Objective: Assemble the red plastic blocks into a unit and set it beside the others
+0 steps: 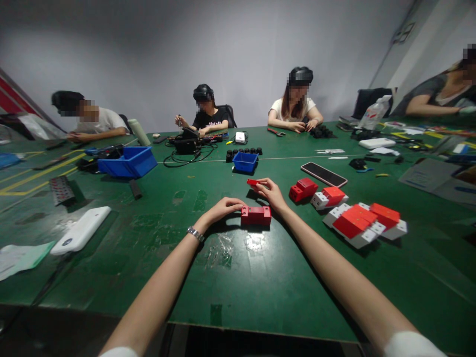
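On the green table stands a red block-shaped housing (256,216) with a notch along its top and round holes near its ends. My left hand (225,206) grips the housing's left end, fingers closed against it. Just beyond, my right hand (272,194) pinches a small bright red plastic piece (253,183) between thumb and fingers, above the table and apart from the housing. A similar red housing (303,189) lies to the right. Beside that one are several red and white modules (357,223).
A phone (324,174) lies beyond the modules. Blue bins stand ahead (245,161) and to the left (128,161). A white power bank (81,230) with a cable lies at left. Several co-workers sit around the table; pliers (276,132) lie near one.
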Tool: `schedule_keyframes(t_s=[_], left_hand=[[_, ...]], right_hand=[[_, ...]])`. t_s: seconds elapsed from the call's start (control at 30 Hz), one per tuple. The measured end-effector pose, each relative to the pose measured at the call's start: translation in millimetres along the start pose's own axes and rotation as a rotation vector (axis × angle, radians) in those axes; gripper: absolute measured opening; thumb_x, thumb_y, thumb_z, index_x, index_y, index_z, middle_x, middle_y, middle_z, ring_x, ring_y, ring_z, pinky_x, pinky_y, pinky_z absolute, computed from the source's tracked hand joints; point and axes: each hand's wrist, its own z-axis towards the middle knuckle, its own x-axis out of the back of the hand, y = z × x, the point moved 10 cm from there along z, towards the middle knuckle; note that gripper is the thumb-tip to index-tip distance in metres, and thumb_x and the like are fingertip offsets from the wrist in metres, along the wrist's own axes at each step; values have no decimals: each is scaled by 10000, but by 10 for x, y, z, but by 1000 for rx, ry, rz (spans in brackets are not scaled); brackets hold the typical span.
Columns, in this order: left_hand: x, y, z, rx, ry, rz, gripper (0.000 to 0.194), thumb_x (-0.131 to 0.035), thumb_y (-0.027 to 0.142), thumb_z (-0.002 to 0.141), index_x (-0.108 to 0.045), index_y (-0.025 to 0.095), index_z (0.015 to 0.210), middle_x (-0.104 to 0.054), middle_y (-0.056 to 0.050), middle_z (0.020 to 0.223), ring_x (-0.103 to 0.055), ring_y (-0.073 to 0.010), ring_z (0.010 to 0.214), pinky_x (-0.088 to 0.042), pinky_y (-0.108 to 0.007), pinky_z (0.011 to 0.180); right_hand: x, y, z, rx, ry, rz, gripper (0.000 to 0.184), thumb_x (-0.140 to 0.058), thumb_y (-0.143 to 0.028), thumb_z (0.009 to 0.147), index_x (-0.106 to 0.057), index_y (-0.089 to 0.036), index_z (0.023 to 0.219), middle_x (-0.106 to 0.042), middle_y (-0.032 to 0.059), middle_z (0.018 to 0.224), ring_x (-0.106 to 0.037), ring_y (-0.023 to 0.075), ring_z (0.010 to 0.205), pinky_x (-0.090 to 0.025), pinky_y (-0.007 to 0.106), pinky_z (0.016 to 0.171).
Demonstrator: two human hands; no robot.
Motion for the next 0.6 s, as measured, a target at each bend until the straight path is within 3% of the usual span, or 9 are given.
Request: schedule_keyframes(t_s=[0.47, 0.6], left_hand=[[-9, -4, -4, -5, -13, 32, 352, -529, 409, 830, -678, 117, 959, -678, -84, 988, -594, -203, 943, -410, -285, 878], [-19, -12, -1, -1, -14, 26, 368, -536, 430, 821, -680, 116, 947, -679, -83, 983, -593, -205, 940, -408, -287, 880]], right_hand=[[60, 73, 20, -51, 34, 62, 293, -718, -387, 640, -605, -217, 850, -681, 10, 866, -652, 151, 824, -492, 306, 814], [127, 148, 47, -98, 90, 141, 289, -704, -438, 641, -579, -218, 781, -681, -4, 789, -660, 131, 741, -501, 251, 714]])
